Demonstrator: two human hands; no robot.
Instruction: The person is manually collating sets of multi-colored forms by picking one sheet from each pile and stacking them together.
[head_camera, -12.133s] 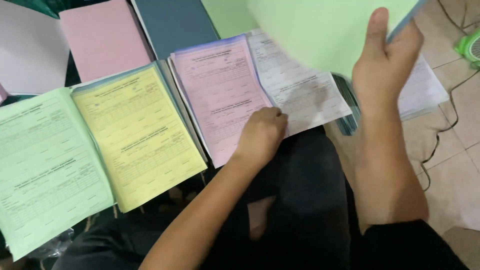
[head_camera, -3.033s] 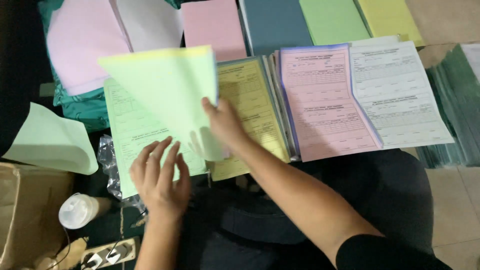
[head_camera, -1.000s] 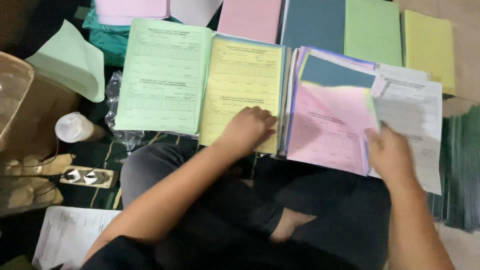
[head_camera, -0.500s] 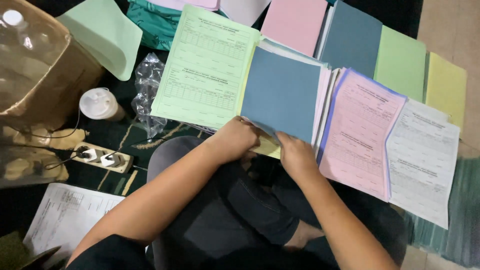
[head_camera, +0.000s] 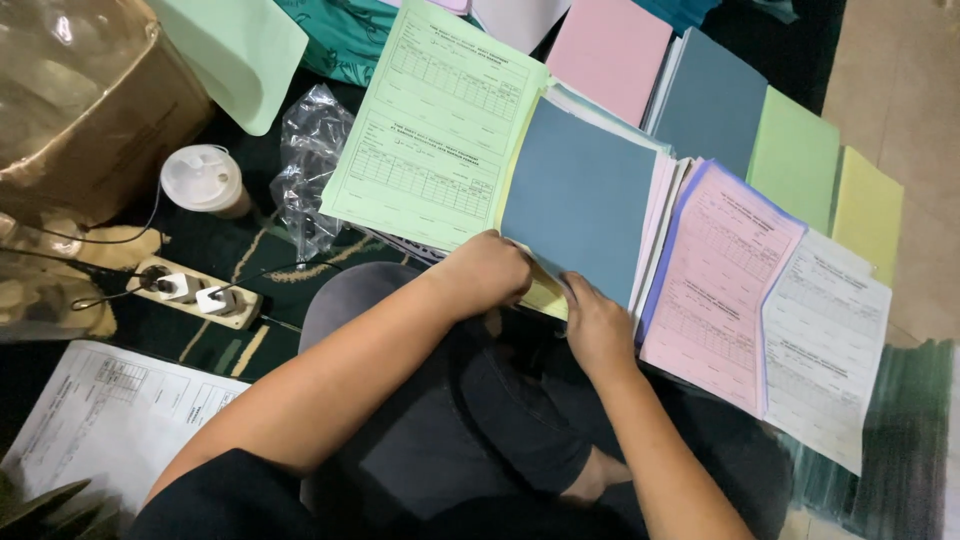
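A blue-grey cover sheet (head_camera: 585, 195) lies on top of the yellow form stack (head_camera: 543, 296), only a yellow corner still showing. My left hand (head_camera: 487, 272) is curled at the stack's near edge, fingers pressing on that corner. My right hand (head_camera: 596, 322) pinches the lower right corner of the blue-grey sheet and the pages under it. A green printed form (head_camera: 435, 125) lies to the left, and a pink printed form (head_camera: 725, 275) and a white printed form (head_camera: 825, 345) to the right.
Blank stacks in pink (head_camera: 610, 50), blue-grey (head_camera: 715, 100), green (head_camera: 795, 160) and yellow (head_camera: 868, 210) lie behind. A lidded cup (head_camera: 203, 180), crumpled plastic bag (head_camera: 310, 160), power strip (head_camera: 195, 292), cardboard box (head_camera: 95, 120) and a white printed sheet (head_camera: 110, 420) sit at left.
The blue-grey sheet that was lifted over the pink form a second ago now lies flat over the yellow stack. Both hands have come together at its near edge.
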